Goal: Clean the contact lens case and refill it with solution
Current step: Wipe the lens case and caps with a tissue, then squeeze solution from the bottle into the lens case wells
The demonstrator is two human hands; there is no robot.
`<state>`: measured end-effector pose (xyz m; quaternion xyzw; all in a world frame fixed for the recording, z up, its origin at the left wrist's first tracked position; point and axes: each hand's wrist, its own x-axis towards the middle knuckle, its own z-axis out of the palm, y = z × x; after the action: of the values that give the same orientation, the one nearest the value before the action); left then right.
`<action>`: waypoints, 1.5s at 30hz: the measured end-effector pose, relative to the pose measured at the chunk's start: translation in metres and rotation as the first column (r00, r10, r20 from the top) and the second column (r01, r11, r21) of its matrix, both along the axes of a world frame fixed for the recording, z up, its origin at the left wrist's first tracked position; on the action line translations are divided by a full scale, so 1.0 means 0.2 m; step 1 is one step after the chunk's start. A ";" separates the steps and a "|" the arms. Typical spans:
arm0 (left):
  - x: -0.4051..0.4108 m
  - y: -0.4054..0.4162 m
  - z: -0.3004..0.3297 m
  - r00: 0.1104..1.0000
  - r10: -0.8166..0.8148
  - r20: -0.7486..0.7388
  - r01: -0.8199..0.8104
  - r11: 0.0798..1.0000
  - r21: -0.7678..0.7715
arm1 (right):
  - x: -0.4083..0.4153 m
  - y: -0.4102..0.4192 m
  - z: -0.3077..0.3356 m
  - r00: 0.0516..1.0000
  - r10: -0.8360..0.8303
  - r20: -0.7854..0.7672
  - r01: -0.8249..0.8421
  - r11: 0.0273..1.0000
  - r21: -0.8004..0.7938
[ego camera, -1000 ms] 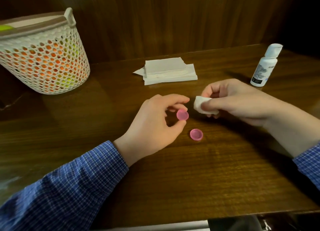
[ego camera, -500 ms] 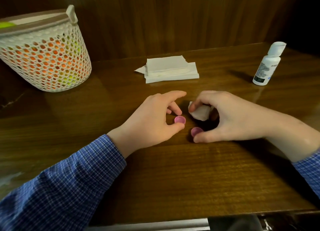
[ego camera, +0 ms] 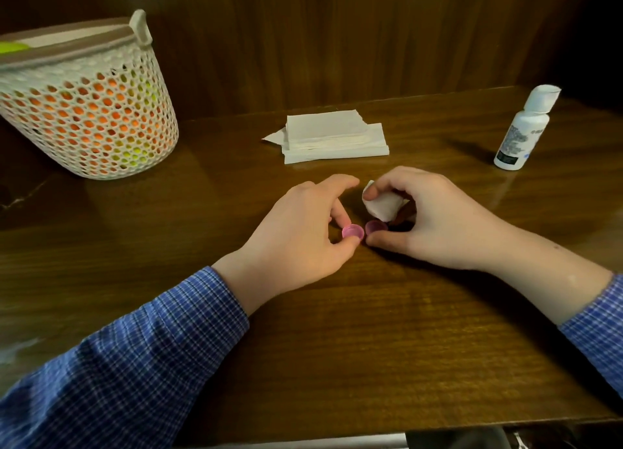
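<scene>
Pink case piece (ego camera: 353, 231) stays pinned on the tabletop (ego camera: 371, 347) by left hand (ego camera: 296, 232) fingers; right hand (ego camera: 435, 219) pinches folded tissue (ego camera: 382, 205), thumb steadying the second piece (ego camera: 376, 226), likely for wiping.

Hands (ego camera: 367, 222) on two pink caps (ego camera: 353, 231)

Two small round pink case pieces on the wooden table, side by side, nearly touching. Left pink piece (ego camera: 353, 231): pinched between thumb and a finger of the left hand (ego camera: 300, 232). Right pink piece (ego camera: 376, 227): just beyond the thumb of the right hand (ego camera: 441, 219), under a folded white tissue wad (ego camera: 382, 205) gripped in that hand's fingers. White solution bottle (ego camera: 522, 129): upright, capped, well beyond the right hand.
</scene>
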<state>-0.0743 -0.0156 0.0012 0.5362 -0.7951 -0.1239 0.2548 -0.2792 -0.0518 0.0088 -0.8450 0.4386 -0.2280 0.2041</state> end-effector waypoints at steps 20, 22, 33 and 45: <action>0.49 -0.26 0.20 0.862 0.459 -0.216 -0.431 0.887 0.165 | 0.60 -0.43 0.21 0.944 -0.179 0.276 0.165 0.983 0.075; 0.41 -0.27 0.19 0.897 0.394 -0.199 -0.363 0.915 0.175 | 0.42 -0.33 0.20 0.923 -0.202 0.327 0.199 0.979 0.043; -0.57 -0.47 0.39 0.985 -0.110 -0.135 0.117 0.992 0.043 | -0.61 -0.12 0.01 0.453 -0.741 0.496 0.745 0.620 0.245; -0.93 -0.69 0.35 0.975 -0.218 -0.049 0.220 0.975 0.038 | -0.57 -0.48 -0.08 0.605 -0.738 0.300 0.675 0.675 0.298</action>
<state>-0.2613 -0.1535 0.0710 0.4477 -0.8406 -0.1803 0.2458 -0.3928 -0.1483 -0.0077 -0.5186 0.7020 -0.4215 0.2460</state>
